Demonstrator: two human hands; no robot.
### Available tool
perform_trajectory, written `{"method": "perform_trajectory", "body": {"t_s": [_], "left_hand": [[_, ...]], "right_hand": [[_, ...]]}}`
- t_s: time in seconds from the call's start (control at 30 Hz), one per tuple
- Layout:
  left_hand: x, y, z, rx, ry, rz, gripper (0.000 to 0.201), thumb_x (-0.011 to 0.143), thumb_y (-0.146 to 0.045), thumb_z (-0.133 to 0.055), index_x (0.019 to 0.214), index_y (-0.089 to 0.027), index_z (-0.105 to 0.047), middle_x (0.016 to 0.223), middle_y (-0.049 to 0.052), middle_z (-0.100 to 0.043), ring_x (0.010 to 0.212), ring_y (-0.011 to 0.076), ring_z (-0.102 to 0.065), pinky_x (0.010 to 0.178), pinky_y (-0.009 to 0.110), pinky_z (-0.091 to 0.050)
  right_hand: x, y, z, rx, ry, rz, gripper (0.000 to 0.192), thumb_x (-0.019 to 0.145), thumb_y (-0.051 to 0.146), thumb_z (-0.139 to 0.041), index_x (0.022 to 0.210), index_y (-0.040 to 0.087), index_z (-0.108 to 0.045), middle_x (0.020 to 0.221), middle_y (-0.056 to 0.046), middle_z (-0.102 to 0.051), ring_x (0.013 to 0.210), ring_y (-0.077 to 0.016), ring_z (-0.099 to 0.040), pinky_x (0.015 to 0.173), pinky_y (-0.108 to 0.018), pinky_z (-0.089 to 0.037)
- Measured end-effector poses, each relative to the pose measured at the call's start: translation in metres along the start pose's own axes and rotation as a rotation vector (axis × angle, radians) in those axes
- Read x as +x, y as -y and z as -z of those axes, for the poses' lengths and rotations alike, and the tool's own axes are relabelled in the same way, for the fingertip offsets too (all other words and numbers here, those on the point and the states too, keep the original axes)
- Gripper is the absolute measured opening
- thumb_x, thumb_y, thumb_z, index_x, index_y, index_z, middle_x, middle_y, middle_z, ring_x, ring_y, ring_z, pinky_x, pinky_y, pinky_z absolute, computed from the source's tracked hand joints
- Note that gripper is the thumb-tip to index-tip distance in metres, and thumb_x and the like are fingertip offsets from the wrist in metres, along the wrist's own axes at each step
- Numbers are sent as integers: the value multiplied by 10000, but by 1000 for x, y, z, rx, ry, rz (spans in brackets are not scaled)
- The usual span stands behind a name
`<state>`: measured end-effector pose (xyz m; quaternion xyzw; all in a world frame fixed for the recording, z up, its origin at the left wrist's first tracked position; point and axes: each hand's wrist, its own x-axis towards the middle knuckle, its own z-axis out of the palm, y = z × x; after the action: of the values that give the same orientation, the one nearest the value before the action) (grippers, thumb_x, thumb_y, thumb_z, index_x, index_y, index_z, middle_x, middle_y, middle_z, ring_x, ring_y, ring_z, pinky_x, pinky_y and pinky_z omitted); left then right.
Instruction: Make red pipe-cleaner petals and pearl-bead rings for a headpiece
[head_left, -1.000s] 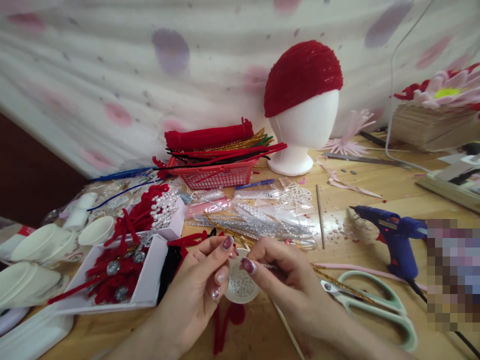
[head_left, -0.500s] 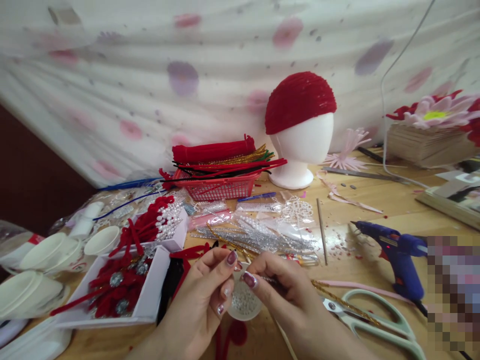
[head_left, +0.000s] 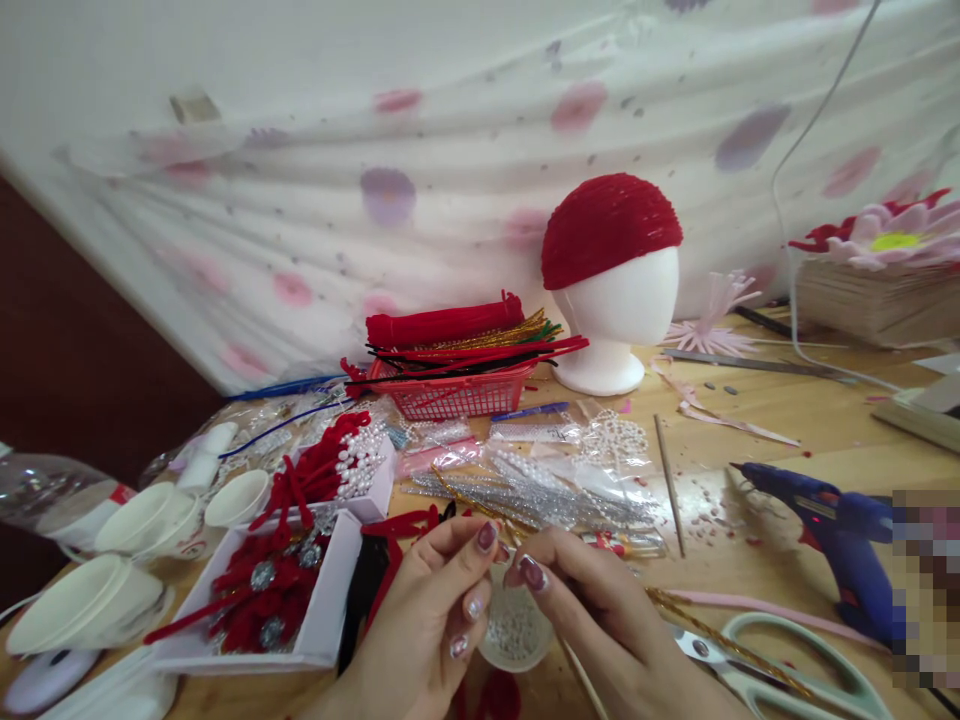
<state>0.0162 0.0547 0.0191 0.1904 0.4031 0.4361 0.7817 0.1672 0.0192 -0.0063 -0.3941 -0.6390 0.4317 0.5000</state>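
Observation:
My left hand (head_left: 431,625) and my right hand (head_left: 600,615) meet at the bottom centre, fingertips pinched together over a small white cup of pearl beads (head_left: 516,633). What they pinch is tiny and mostly hidden; a thin strand runs from my right hand. A white box of red pipe-cleaner pieces with silver gems (head_left: 259,600) lies just left of my left hand. Mint-handled scissors (head_left: 780,670) lie right of my right hand.
A white foam head with a red cap (head_left: 611,275) stands at the back. A red basket of pipe cleaners (head_left: 454,385), packets of beads (head_left: 540,470), a blue glue gun (head_left: 832,530), white cups (head_left: 142,520) and a wooden stick (head_left: 667,480) crowd the wooden table.
The camera has tilted up, so everything sits lower in view. My hands stay pinched together over the bead cup.

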Motion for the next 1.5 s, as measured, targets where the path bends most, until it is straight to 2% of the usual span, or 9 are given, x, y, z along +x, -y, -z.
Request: {"method": "perform_trajectory", "body": {"t_s": [0.17, 0.37, 0.47, 0.7, 1.03, 1.2, 1.33, 1.5], "left_hand": [[0, -3, -3, -36, 4, -11, 422, 363, -259, -1009, 654, -119, -738, 569, -24, -696, 287, -44, -393, 269, 48, -270], [0, -4, -3, -38, 25, 8, 399, 388, -252, -1007, 669, -123, -754, 631, 0, -740, 275, -55, -371, 268, 50, -271], [0, -2, -1, -35, 35, -2, 381, 417, -240, -1004, 689, -134, -759, 657, -4, -746, 291, -51, -392, 276, 49, -274], [0, 0, 1, -17, 42, -6, 370, 431, -241, -1002, 699, -151, -765, 617, -8, -730, 301, -38, -400, 286, 55, -280], [1, -1, 0, 57, 35, -38, 350, 448, -274, -998, 688, -165, -767, 564, -24, -699, 321, -25, -391, 302, 73, -269], [1, -1, 3, 96, 23, -61, 332, 476, -284, -990, 706, -172, -777, 625, -7, -732, 367, 1, -490, 374, 92, -373], [-1, -5, 2, 82, 45, -27, 302, 475, -244, -990, 676, -171, -778, 661, 5, -749, 393, 8, -527, 414, 99, -415], [-4, -7, -1, 92, 36, -10, 330, 447, -272, -997, 661, -169, -768, 632, -12, -721, 373, -11, -457, 346, 81, -295]], "right_hand": [[0, 0, 1, -13, -22, -15, 224, 1024, 311, -456, 863, 211, -575, 723, 18, -564, 637, -127, -485, 591, -225, -418], [0, -1, 0, -50, -20, 42, 239, 1009, 259, -462, 804, 193, -566, 654, 37, -522, 569, -104, -429, 528, -212, -363], [1, -3, -1, -20, -36, 53, 232, 1014, 271, -472, 816, 194, -564, 652, 37, -542, 562, -97, -444, 523, -203, -366], [0, -9, -2, 3, -40, 12, 256, 1023, 308, -476, 817, 191, -573, 639, 37, -541, 560, -100, -458, 518, -207, -374], [4, -1, 1, -45, 6, 6, 251, 1001, 254, -461, 803, 173, -592, 652, 30, -537, 577, -102, -444, 527, -219, -369], [4, 1, 2, -26, 76, -9, 261, 1028, 285, -446, 845, 180, -600, 723, 5, -594, 625, -110, -495, 569, -223, -405], [4, 4, 3, 47, 133, -30, 161, 1027, 288, -468, 984, 185, -585, 870, -35, -657, 761, -137, -579, 678, -246, -474], [1, 3, 2, 128, 165, -85, 124, 991, 294, -526, 1029, 178, -552, 904, -50, -651, 726, -142, -577, 622, -253, -475]]}}
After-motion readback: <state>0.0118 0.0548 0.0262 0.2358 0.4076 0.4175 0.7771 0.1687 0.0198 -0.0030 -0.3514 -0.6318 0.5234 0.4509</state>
